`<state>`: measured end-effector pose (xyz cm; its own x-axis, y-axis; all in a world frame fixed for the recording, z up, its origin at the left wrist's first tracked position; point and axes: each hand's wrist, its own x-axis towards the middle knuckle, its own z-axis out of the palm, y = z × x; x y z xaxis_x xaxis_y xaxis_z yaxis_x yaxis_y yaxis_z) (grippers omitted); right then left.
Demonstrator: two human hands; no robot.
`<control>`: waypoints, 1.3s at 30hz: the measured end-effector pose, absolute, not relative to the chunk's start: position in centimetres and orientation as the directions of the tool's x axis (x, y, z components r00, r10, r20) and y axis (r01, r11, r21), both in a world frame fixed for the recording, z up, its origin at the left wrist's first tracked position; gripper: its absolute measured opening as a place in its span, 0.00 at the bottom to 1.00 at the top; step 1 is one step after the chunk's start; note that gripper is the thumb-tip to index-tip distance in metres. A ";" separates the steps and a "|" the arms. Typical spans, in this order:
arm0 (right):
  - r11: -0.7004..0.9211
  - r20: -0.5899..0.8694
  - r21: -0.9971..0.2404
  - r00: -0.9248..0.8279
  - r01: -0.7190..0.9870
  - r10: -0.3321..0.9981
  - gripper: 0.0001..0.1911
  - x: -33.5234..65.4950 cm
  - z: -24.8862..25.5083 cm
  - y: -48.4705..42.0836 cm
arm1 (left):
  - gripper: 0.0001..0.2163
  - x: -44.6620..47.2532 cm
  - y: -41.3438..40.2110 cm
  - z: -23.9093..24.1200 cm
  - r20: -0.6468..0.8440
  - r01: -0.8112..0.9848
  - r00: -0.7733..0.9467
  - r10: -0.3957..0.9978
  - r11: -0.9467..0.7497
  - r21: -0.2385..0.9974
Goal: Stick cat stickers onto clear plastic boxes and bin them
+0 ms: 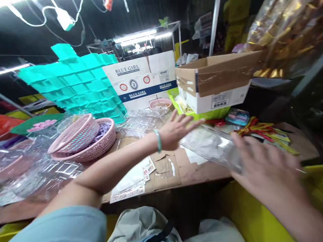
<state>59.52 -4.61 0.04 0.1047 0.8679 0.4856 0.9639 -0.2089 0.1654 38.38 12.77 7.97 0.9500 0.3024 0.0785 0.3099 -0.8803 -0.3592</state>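
My left hand (175, 131) reaches over the middle of the table with its fingers spread and nothing in it; a pale green bangle (158, 140) is on its wrist. A clear plastic package (214, 144) stretches from beside those fingers to my right hand (267, 164). The right hand is blurred, with its thumb below and fingers above the package's near end, gripping it. Between me and the left hand, printed white cards (133, 181) lie on a flat cardboard piece (166, 169). Folded clear plastic pieces (141, 121) lie behind the left forearm.
Pink baskets (103, 144) with purple pieces stand at left, beside more clear plastic (60, 171). Stacked turquoise trays (83, 80) rise behind them. A white carton (148, 80), an open box (219, 80) and red-yellow ribbons (264, 131) line the back and right.
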 end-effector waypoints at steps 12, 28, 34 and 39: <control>0.185 0.068 0.012 -0.186 0.983 0.980 0.53 35.1 0.0 20.8 | 0.44 10.6 29.4 4.1 -0.080 0.710 0.681 0.728 -0.683 -0.174; 0.301 -0.064 -0.012 -0.301 0.954 0.951 0.58 32.5 2.9 33.2 | 0.46 7.5 38.6 3.7 -0.020 0.865 0.498 0.867 -0.498 -0.051; 0.301 -0.021 0.032 -0.301 0.953 0.953 0.57 32.8 2.4 34.1 | 0.43 7.8 37.1 3.6 0.010 0.908 0.411 0.912 -0.410 0.080; 0.417 0.217 -0.399 -0.358 0.817 0.908 0.38 30.1 1.3 22.0 | 0.36 8.4 28.0 1.5 0.123 0.909 0.340 0.932 -0.359 0.213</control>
<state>30.11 21.95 1.26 -0.3576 0.9084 0.2166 0.8170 0.4167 -0.3987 8.44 27.99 1.52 0.3396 0.9325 0.1231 0.9088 -0.3591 0.2126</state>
